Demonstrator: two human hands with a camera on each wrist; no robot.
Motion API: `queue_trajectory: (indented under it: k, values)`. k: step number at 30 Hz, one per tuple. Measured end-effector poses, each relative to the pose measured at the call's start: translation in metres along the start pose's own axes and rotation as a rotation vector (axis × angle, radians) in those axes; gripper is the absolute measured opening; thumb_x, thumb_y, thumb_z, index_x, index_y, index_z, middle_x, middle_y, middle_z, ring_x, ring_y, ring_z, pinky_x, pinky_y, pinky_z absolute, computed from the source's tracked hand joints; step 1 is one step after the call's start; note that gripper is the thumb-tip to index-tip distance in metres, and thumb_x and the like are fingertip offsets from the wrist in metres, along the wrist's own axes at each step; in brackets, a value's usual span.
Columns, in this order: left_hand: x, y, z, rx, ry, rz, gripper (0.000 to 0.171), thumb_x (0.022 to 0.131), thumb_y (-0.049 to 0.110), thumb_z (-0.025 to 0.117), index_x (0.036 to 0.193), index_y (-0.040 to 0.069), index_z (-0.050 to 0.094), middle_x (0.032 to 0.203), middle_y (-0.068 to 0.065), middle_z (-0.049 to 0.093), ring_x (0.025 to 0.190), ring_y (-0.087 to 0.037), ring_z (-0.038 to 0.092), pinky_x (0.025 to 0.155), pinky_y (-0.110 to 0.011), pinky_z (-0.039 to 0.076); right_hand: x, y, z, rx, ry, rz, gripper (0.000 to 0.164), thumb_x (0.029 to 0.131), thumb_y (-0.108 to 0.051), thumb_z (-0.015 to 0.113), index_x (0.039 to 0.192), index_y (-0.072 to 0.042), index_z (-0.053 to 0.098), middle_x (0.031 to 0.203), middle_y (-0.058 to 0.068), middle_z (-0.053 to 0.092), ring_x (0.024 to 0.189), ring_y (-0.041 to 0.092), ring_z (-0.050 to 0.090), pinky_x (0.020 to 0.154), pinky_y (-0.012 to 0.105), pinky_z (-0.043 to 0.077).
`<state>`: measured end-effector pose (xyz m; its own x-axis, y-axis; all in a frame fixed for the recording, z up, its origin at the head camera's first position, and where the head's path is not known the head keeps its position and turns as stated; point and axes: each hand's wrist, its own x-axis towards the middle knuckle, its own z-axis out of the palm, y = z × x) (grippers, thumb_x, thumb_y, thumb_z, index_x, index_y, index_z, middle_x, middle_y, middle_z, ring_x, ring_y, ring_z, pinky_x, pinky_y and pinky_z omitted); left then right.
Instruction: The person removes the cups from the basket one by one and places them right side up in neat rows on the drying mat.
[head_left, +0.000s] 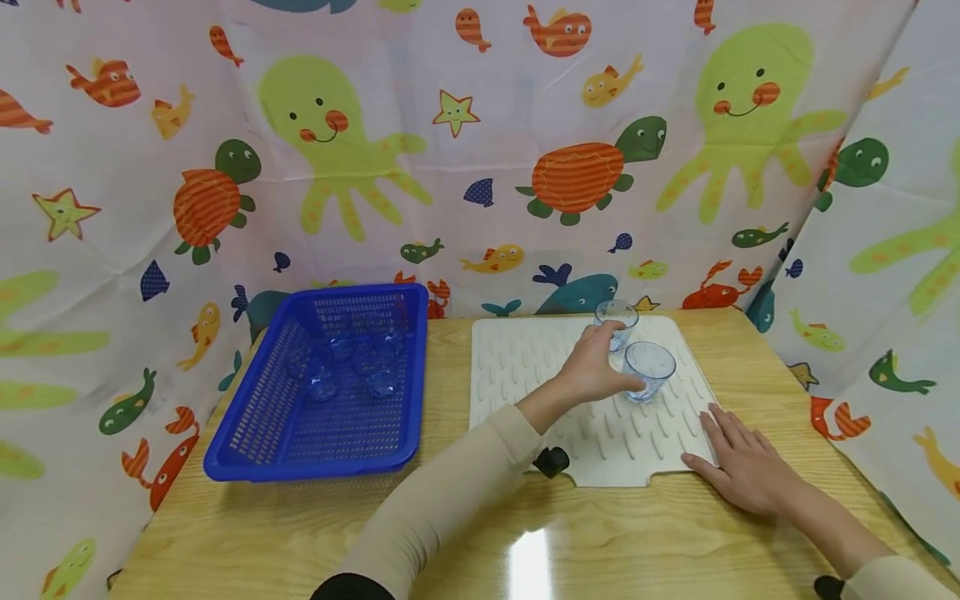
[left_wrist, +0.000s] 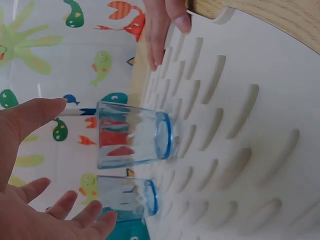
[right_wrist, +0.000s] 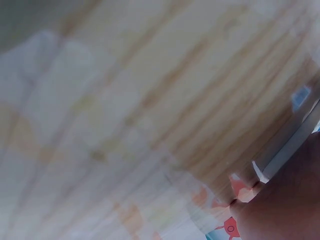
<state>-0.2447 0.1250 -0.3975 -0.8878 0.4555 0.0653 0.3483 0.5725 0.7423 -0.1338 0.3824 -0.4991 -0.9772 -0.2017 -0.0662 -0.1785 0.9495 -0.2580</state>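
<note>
Two clear, bluish drinking glasses stand upright on a white ridged draining board. The front glass (head_left: 651, 373) is nearer me; the rear glass (head_left: 618, 315) stands just behind it. My left hand (head_left: 596, 364) is beside them, thumb and fingers spread apart. In the left wrist view, the thumb and fingers of the left hand (left_wrist: 42, 185) extend toward the rims of the front glass (left_wrist: 131, 135) and the rear glass (left_wrist: 127, 197). My right hand (head_left: 746, 467) lies flat, fingertips at the right edge of the draining board (head_left: 517, 358).
A blue plastic basket (head_left: 322, 471) at the left holds several clear glass items (head_left: 375, 367). The wooden table (head_left: 600, 542) runs up to a hanging curtain (head_left: 480, 167) with sea animals at the back and sides.
</note>
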Motion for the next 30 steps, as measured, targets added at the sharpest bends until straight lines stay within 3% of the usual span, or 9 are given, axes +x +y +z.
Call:
queue_trajectory:
  k: [13, 30]
  values:
    - [-0.029, -0.008, -0.037, 0.075, 0.017, 0.065, 0.086, 0.083, 0.030, 0.087, 0.155, 0.019, 0.041, 0.152, -0.009, 0.043, 0.137, -0.021, 0.049, 0.108, -0.037, 0.047, 0.001, 0.001, 0.002, -0.011, 0.000, -0.001, 0.088, 0.104, -0.054, 0.049, 0.156, 0.012, 0.023, 0.160, 0.039, 0.018, 0.143, 0.061, 0.019, 0.107, 0.079, 0.016]
    - [-0.071, -0.024, -0.069, 0.045, 0.007, 0.087, 0.083, 0.084, 0.027, 0.086, 0.154, 0.017, 0.042, 0.152, -0.008, 0.043, 0.138, -0.022, 0.047, 0.110, -0.041, 0.045, 0.000, -0.002, -0.001, -0.014, 0.008, -0.007, 0.087, 0.104, -0.053, 0.049, 0.155, 0.013, 0.025, 0.159, 0.040, 0.019, 0.143, 0.061, 0.020, 0.106, 0.079, 0.017]
